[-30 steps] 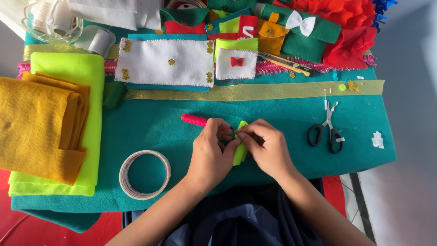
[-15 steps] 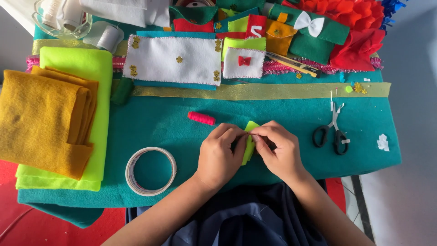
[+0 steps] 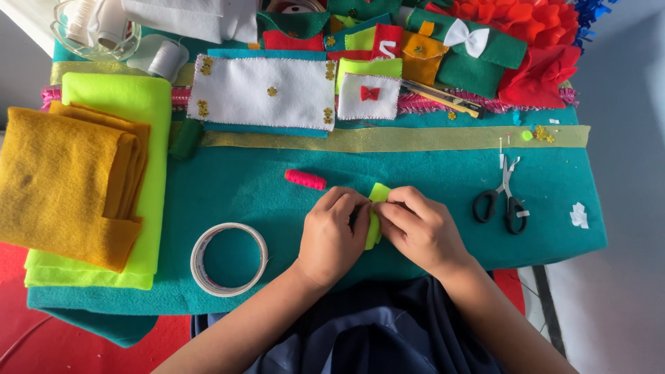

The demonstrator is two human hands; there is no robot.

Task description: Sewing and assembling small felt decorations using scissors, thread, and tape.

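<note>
Lime-green felt, a small folded piece (image 3: 375, 216), is pinched between my left hand (image 3: 334, 237) and right hand (image 3: 415, 228), both clamped on it above the teal felt worktop (image 3: 429, 173) (fingertips closer together than half a second ago). The pink thread spool (image 3: 305, 179) lies just beyond, untouched.

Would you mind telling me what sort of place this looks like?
Probably a home craft or sewing table. Folded felt lies stacked at one side, scissors and a pink thread spool lie on the teal cloth, and both hands pinch a small lime felt piece.
</note>
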